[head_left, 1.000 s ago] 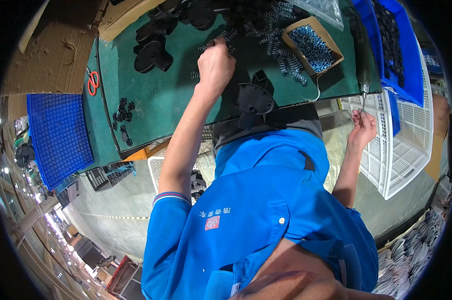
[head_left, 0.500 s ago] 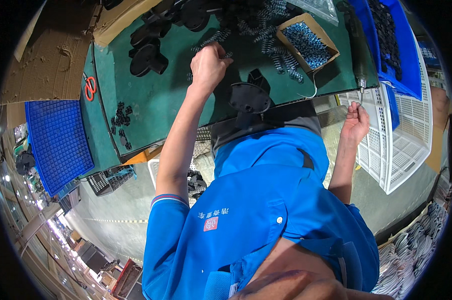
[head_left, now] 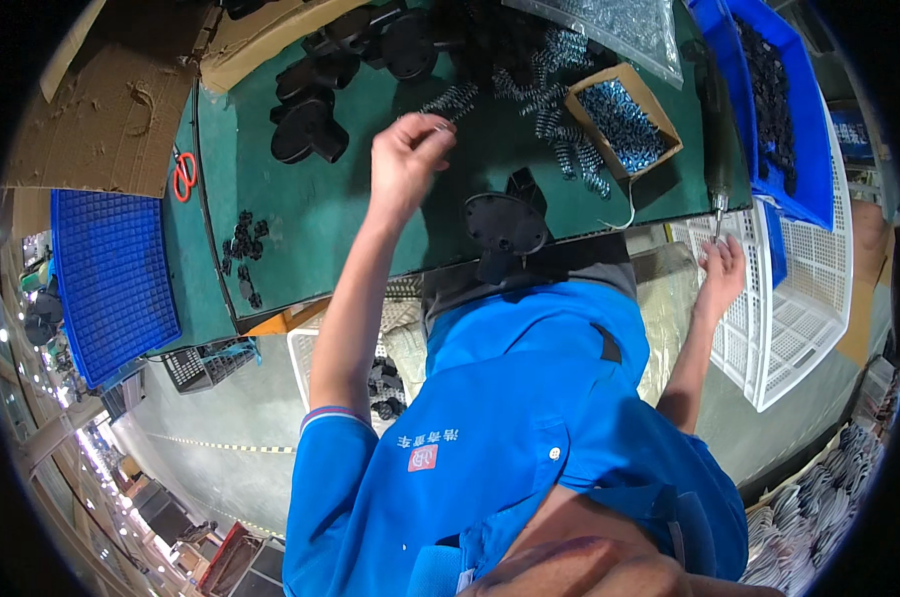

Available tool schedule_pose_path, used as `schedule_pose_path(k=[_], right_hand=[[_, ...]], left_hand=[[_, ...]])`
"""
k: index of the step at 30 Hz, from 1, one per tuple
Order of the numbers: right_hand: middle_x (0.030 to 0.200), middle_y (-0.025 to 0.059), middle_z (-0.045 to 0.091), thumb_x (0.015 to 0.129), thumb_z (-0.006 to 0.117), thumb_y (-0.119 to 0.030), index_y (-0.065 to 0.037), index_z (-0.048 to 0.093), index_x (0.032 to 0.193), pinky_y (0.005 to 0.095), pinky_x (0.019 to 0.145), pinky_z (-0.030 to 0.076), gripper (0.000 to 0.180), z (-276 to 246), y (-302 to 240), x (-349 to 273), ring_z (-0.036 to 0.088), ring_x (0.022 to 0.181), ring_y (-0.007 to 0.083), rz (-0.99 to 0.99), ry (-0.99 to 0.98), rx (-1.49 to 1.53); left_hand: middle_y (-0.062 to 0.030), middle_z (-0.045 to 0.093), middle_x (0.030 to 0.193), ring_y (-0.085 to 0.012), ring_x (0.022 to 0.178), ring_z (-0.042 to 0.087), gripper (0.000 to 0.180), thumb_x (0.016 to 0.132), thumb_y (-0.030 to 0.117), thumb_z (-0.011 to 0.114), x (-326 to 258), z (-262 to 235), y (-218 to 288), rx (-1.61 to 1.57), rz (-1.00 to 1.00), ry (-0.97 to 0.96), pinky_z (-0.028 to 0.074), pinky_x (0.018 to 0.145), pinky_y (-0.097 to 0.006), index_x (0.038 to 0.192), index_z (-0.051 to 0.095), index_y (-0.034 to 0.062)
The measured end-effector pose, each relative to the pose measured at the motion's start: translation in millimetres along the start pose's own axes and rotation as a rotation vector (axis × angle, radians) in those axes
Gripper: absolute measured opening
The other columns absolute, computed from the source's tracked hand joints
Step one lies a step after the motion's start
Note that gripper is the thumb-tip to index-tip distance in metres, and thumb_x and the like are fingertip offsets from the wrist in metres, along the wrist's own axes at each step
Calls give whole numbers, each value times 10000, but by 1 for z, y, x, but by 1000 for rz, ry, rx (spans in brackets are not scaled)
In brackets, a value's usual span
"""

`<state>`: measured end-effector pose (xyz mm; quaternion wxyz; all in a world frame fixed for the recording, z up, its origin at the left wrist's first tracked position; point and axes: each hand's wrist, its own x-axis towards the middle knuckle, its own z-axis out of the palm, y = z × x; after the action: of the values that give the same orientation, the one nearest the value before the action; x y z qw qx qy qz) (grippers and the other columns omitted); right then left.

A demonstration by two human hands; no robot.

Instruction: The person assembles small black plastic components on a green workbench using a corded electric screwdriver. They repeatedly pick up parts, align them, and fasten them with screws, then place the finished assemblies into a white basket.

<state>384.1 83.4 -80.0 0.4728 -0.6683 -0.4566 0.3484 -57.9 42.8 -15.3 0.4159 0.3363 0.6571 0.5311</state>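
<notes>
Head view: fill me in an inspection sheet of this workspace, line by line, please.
Surface: green flat worktop.
Work items: black round plastic part at the near edge; metal coil springs and open brown cardboard box of bluish metal screws farther back.
Clutter: red-handled scissors, small black plastic pieces, clear plastic bag.
Hands: left hand near the springs, fingers bent, contents unclear; right hand by the tip of a dark cylindrical screwdriver, contact unclear.
Cables: thin white strand by the box, kind unclear.
Surroundings: blue plastic crate and white perforated basket right; blue grid-patterned tray left.
</notes>
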Motion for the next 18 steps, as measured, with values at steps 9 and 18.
schedule_pose_path(k=[9,18], right_hand=[[953,60,699,856,714,-88,-21,702,1011,243,719,509,169,165,-157,28,640,810,110,-622,-513,-29],[915,141,712,810,742,-344,-68,706,990,444,727,520,331,298,-154,40,674,846,353,-879,-652,-714]], left_hand=[[-67,666,860,-240,854,619,199,724,76,786,-24,57,8,561,532,-229,501,742,-341,912,722,68],[-88,595,924,-252,838,620,229,734,92,788,-45,57,-17,500,321,-49,506,705,-358,943,701,59]])
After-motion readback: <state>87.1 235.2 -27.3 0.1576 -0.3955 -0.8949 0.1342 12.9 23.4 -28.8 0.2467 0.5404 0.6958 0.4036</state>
